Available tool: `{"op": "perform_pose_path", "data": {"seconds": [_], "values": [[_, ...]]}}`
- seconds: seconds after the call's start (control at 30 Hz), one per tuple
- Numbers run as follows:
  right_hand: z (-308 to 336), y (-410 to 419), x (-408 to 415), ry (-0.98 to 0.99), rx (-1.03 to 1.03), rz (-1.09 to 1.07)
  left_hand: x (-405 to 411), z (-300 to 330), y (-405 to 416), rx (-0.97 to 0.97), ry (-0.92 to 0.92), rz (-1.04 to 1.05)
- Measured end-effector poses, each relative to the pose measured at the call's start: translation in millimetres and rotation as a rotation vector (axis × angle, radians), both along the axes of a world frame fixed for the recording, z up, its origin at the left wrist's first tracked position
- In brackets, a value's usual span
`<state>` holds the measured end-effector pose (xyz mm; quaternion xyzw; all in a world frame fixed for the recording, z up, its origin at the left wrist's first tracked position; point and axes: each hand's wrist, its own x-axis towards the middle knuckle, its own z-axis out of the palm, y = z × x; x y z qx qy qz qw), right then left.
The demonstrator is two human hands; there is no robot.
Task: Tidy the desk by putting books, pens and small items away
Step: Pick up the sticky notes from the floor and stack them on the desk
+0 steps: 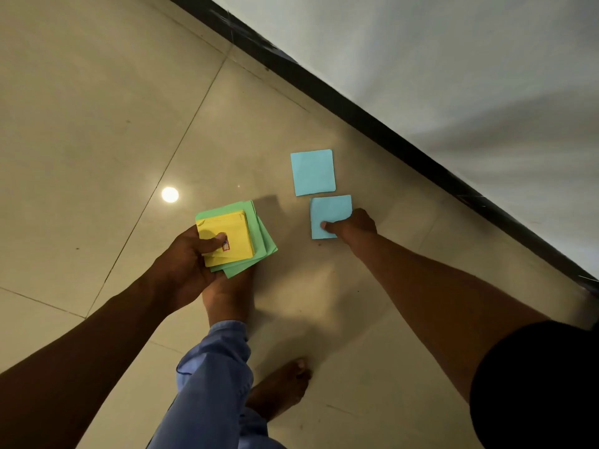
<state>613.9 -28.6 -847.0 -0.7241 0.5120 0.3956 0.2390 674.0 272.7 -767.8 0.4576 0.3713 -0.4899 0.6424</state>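
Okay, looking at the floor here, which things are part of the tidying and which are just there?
Part of the job:
- stack of yellow and green paper squares, held in the left hand
- nearer blue square, pinched by the right hand
- farther blue square, flat on the floor

Just there:
- tiled floor
- wall with dark skirting

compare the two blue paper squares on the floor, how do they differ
The nearer blue square has the right hand on it, thumb pressing its lower edge; the farther blue square lies untouched. The nearer one sits closer to the person, the farther one closer to the wall. Both are light blue, similar in size, and lie flat on the floor tiles.
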Motion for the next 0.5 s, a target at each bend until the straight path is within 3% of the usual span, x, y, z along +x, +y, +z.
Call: {"op": "perform_pose_path", "data": {"seconds": [0.17, 0.37, 0.5], "values": [[34.8, 5.5, -9.4, -0.171, 0.256, -0.275, -0.3, 15.2, 1.0, 0.023, 0.001, -0.029], [87.8, 24.3, -12.1, -0.397, 0.402, -0.267, 8.7, 33.8, -14.6, 0.047, -0.054, -0.190], [101.0, 35.8, -12.0, -0.538, 0.473, -0.393, 9.4, 39.3, -17.9, 0.038, -0.061, -0.234]]}}
